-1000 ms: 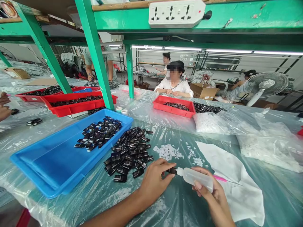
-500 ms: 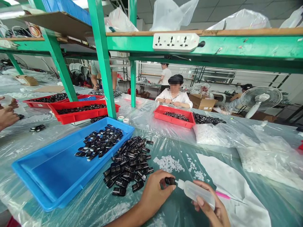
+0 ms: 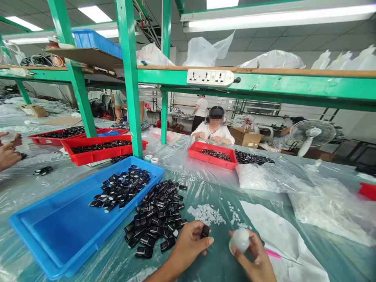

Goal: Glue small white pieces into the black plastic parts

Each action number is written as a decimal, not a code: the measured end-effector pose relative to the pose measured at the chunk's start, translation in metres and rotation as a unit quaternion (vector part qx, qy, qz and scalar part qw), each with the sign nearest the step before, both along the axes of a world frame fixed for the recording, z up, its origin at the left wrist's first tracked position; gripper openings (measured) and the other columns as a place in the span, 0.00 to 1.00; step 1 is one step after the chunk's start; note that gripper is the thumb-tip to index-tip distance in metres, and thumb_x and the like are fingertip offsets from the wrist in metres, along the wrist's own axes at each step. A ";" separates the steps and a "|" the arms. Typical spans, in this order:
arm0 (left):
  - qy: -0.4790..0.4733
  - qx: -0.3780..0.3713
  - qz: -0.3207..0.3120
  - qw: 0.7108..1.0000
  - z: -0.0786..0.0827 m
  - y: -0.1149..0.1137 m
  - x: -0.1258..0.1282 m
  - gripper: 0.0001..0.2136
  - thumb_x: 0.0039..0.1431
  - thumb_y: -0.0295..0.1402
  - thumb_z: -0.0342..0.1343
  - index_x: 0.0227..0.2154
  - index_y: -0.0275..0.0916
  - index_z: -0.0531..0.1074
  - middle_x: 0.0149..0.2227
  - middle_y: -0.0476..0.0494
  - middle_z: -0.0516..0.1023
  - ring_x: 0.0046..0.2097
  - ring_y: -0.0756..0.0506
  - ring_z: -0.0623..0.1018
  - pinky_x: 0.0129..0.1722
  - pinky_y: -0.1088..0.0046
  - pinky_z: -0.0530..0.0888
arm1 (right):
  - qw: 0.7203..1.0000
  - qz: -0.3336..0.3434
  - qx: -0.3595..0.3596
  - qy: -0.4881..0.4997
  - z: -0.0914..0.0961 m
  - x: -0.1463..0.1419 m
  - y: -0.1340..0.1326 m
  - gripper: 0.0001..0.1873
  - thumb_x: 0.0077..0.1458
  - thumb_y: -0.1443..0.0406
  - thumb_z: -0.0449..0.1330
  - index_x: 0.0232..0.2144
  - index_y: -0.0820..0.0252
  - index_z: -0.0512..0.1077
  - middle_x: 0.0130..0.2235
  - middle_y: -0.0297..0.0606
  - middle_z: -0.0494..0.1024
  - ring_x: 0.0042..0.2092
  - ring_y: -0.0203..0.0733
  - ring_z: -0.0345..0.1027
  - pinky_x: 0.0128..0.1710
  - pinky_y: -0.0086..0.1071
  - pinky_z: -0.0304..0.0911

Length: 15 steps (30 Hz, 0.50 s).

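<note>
Between thumb and fingers, my left hand (image 3: pixel 190 241) pinches a small black plastic part (image 3: pixel 205 231). My right hand (image 3: pixel 254 254) is wrapped round a translucent squeeze bottle (image 3: pixel 241 239), whose rounded bottom faces me; its tip is hidden. The bottle is apart from the black part. Left of my left hand lies a heap of similar black parts (image 3: pixel 157 211). Small white pieces (image 3: pixel 205 214) are scattered just beyond my hands. A white sheet (image 3: pixel 282 231) with a pink-handled tool (image 3: pixel 273 253) on it lies right of my right hand.
A blue tray (image 3: pixel 55 219) with black parts stands at left. Red trays (image 3: pixel 96 152) sit behind it, by a green shelf post (image 3: pixel 133 98). Across the table a person (image 3: pixel 214 129) sits behind another red tray (image 3: pixel 211 159). Bags of white pieces (image 3: pixel 326 207) lie at right. Another person's hands (image 3: pixel 10 150) show at far left.
The squeeze bottle has moved off the black part and swung round, so its bottom now faces me. My left hand still holds the part, now turned more upright. The view has tilted upward.
</note>
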<state>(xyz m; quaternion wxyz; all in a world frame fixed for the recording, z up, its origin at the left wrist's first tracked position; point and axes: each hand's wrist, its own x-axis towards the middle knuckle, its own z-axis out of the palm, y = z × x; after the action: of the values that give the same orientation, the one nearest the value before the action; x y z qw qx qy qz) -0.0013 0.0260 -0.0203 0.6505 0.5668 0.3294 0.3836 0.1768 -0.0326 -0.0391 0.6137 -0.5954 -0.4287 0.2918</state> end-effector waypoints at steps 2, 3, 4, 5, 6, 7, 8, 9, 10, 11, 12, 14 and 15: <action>-0.004 0.006 -0.004 1.000 -0.001 0.001 0.001 0.22 0.43 0.46 0.64 0.31 0.30 0.69 0.27 0.47 0.66 0.25 0.53 0.66 0.25 0.75 0.70 | 0.999 0.004 0.019 -0.035 -0.002 -0.003 0.002 0.22 0.41 0.55 0.64 0.36 0.55 0.62 0.40 0.38 0.77 0.41 0.46 0.68 0.41 0.35 0.58; -0.002 0.011 -0.005 1.000 -0.002 0.001 0.001 0.22 0.43 0.46 0.64 0.31 0.30 0.69 0.28 0.47 0.66 0.26 0.53 0.67 0.25 0.75 0.70 | 0.998 0.007 0.022 -0.050 -0.003 -0.004 0.003 0.21 0.42 0.56 0.63 0.36 0.55 0.61 0.39 0.37 0.76 0.40 0.46 0.69 0.41 0.35 0.58; 0.003 0.014 -0.007 1.000 -0.002 0.001 0.001 0.22 0.44 0.47 0.63 0.32 0.30 0.70 0.29 0.46 0.67 0.26 0.53 0.68 0.27 0.74 0.71 | 0.997 0.012 0.022 -0.067 -0.004 -0.003 0.004 0.21 0.42 0.57 0.63 0.37 0.55 0.60 0.38 0.36 0.76 0.40 0.45 0.69 0.41 0.35 0.59; 0.007 0.016 -0.007 1.000 -0.002 0.001 0.001 0.22 0.45 0.47 0.63 0.33 0.30 0.70 0.29 0.46 0.68 0.26 0.52 0.68 0.28 0.73 0.71 | 0.996 0.018 0.018 -0.082 -0.004 -0.002 0.004 0.20 0.43 0.58 0.62 0.37 0.56 0.60 0.37 0.36 0.76 0.39 0.45 0.69 0.41 0.36 0.59; 0.009 0.015 -0.007 1.000 -0.002 0.001 0.001 0.22 0.45 0.47 0.62 0.33 0.30 0.70 0.30 0.45 0.69 0.26 0.52 0.69 0.28 0.73 0.71 | 0.995 0.025 0.012 -0.096 -0.005 0.000 0.005 0.20 0.43 0.59 0.62 0.38 0.56 0.60 0.36 0.35 0.76 0.38 0.44 0.69 0.41 0.36 0.59; 0.010 0.013 -0.008 1.000 -0.001 0.000 0.000 0.22 0.46 0.48 0.62 0.34 0.30 0.71 0.30 0.44 0.70 0.26 0.52 0.70 0.29 0.73 0.71 | 0.994 0.035 0.004 -0.106 -0.004 0.002 0.005 0.20 0.44 0.60 0.61 0.38 0.56 0.59 0.35 0.34 0.75 0.37 0.44 0.69 0.41 0.36 0.60; 0.010 0.010 -0.009 1.000 0.000 0.000 0.000 0.22 0.46 0.48 0.62 0.34 0.31 0.71 0.31 0.44 0.71 0.26 0.51 0.71 0.29 0.73 0.71 | 0.992 0.052 -0.005 -0.113 -0.003 0.004 0.004 0.19 0.44 0.61 0.61 0.38 0.57 0.59 0.35 0.34 0.75 0.37 0.43 0.69 0.41 0.36 0.60; 0.011 0.007 -0.010 1.000 0.001 0.000 -0.001 0.22 0.46 0.48 0.62 0.34 0.31 0.71 0.31 0.44 0.72 0.26 0.51 0.72 0.29 0.73 0.70 | 0.991 0.070 -0.012 -0.116 0.000 0.007 0.003 0.19 0.45 0.62 0.60 0.40 0.57 0.59 0.36 0.35 0.75 0.38 0.43 0.69 0.42 0.36 0.61; 0.013 0.005 -0.010 1.000 0.002 0.000 -0.001 0.22 0.46 0.47 0.62 0.35 0.31 0.71 0.31 0.43 0.73 0.26 0.50 0.73 0.29 0.74 0.70 | 0.989 0.089 -0.019 -0.119 0.002 0.009 0.001 0.20 0.45 0.64 0.59 0.42 0.57 0.60 0.38 0.36 0.75 0.41 0.43 0.69 0.45 0.36 0.60; 0.018 0.004 -0.010 1.000 0.004 0.000 -0.002 0.22 0.47 0.47 0.61 0.35 0.31 0.70 0.31 0.43 0.73 0.26 0.50 0.74 0.29 0.74 0.70 | 0.986 0.106 -0.024 -0.124 0.006 0.011 -0.001 0.22 0.45 0.66 0.58 0.45 0.58 0.60 0.42 0.37 0.74 0.44 0.42 0.68 0.48 0.36 0.59; 0.023 0.002 -0.011 1.000 0.005 0.000 -0.002 0.22 0.47 0.47 0.61 0.35 0.31 0.70 0.32 0.42 0.74 0.27 0.49 0.75 0.29 0.74 0.69 | 0.984 0.120 -0.029 -0.132 0.009 0.013 -0.004 0.25 0.45 0.68 0.57 0.48 0.57 0.60 0.47 0.38 0.72 0.48 0.42 0.66 0.51 0.36 0.57; 0.032 -0.002 -0.009 0.999 0.007 0.001 -0.003 0.22 0.47 0.47 0.61 0.36 0.31 0.70 0.32 0.41 0.75 0.28 0.48 0.76 0.30 0.74 0.69 | 0.978 0.126 -0.041 -0.160 0.016 0.018 -0.008 0.33 0.43 0.72 0.55 0.54 0.56 0.59 0.53 0.37 0.68 0.53 0.41 0.62 0.55 0.36 0.54; 0.034 -0.004 -0.010 0.999 0.008 0.001 -0.003 0.22 0.47 0.47 0.61 0.36 0.31 0.70 0.33 0.41 0.76 0.30 0.47 0.77 0.32 0.73 0.70 | 0.975 0.118 -0.047 -0.181 0.019 0.021 -0.010 0.34 0.42 0.73 0.53 0.55 0.55 0.59 0.54 0.37 0.67 0.54 0.41 0.62 0.55 0.36 0.54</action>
<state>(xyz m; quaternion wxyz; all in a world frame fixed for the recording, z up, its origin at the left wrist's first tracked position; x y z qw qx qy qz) -0.0042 0.0266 -0.0121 0.6453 0.5798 0.3472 0.3561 0.1978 -0.0425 -0.0205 0.4586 -0.6119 -0.5855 0.2690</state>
